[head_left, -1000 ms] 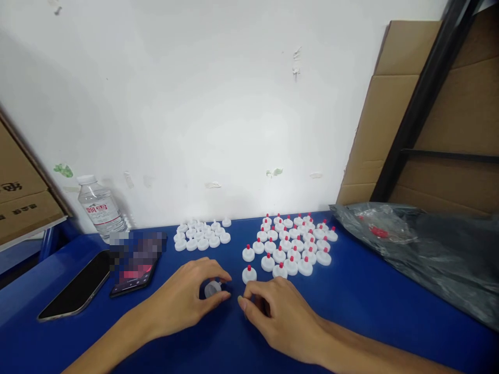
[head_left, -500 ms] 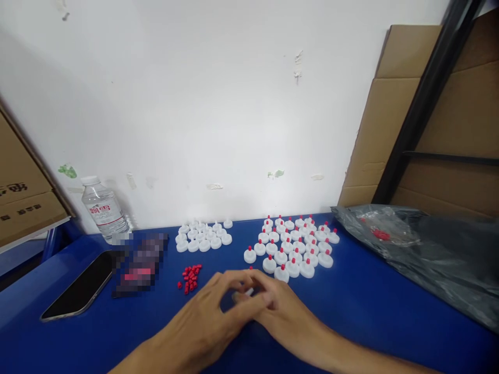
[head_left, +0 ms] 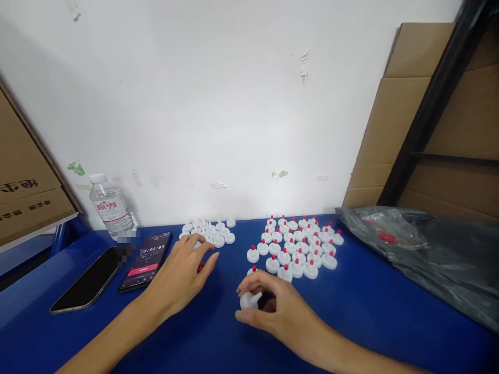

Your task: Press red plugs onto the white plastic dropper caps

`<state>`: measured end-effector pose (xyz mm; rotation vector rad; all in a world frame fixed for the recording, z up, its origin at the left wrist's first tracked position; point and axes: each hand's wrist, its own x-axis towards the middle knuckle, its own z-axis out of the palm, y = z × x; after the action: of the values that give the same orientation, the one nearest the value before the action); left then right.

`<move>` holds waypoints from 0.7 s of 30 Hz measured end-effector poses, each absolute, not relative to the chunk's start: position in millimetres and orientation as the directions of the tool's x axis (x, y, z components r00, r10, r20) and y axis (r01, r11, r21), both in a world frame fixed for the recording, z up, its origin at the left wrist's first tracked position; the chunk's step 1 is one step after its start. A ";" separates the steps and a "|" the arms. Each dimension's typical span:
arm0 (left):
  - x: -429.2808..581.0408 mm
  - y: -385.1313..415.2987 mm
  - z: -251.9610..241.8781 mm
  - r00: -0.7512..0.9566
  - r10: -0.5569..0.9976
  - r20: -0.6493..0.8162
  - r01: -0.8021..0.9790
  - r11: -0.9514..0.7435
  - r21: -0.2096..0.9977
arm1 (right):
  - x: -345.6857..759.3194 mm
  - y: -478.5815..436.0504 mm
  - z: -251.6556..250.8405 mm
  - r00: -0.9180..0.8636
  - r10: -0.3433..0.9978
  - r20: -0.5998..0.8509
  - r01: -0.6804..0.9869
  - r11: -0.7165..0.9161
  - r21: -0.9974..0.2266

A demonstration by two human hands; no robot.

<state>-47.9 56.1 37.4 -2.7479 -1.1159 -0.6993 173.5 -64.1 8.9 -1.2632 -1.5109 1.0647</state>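
Note:
My right hand (head_left: 273,309) rests on the blue table (head_left: 370,306) with its fingers curled round a white cap (head_left: 249,300). My left hand (head_left: 181,272) reaches forward over a small pile of red plugs (head_left: 200,267), fingers stretched toward a cluster of plain white caps (head_left: 212,234); it holds nothing I can see. To the right lies a group of white caps with red plugs fitted (head_left: 298,246). One more red-tipped cap (head_left: 253,270) stands just beyond my right hand.
Two phones lie at the left, a dark one (head_left: 88,280) and one showing a timer (head_left: 146,254). A water bottle (head_left: 111,205) stands by the wall. A grey plastic bag (head_left: 429,254) lies at the right, cardboard boxes (head_left: 429,130) behind it.
My hands were together over a cap half a second ago. Now they have parted: the left has gone forward over the red plugs, the right stays back with the white cap.

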 end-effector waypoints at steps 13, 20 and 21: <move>-55.2 67.3 30.6 0.551 0.807 0.214 0.828 -0.560 -0.024 | 176.0 -61.7 8.8 -0.139 0.989 0.042 0.144 0.062 -0.988; -56.9 72.0 30.0 0.554 0.816 0.165 0.822 -0.568 0.045 | 176.2 -63.3 10.8 -0.155 0.988 0.007 0.111 0.025 -0.994; -56.6 72.0 29.8 0.554 0.815 0.170 0.821 -0.569 0.053 | 176.2 -63.6 10.8 -0.155 0.988 0.004 0.110 0.021 -0.994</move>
<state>-56.6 72.0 29.8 -2.7405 -1.4433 -0.2736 176.2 -63.6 10.8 -1.2041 -1.4128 1.2590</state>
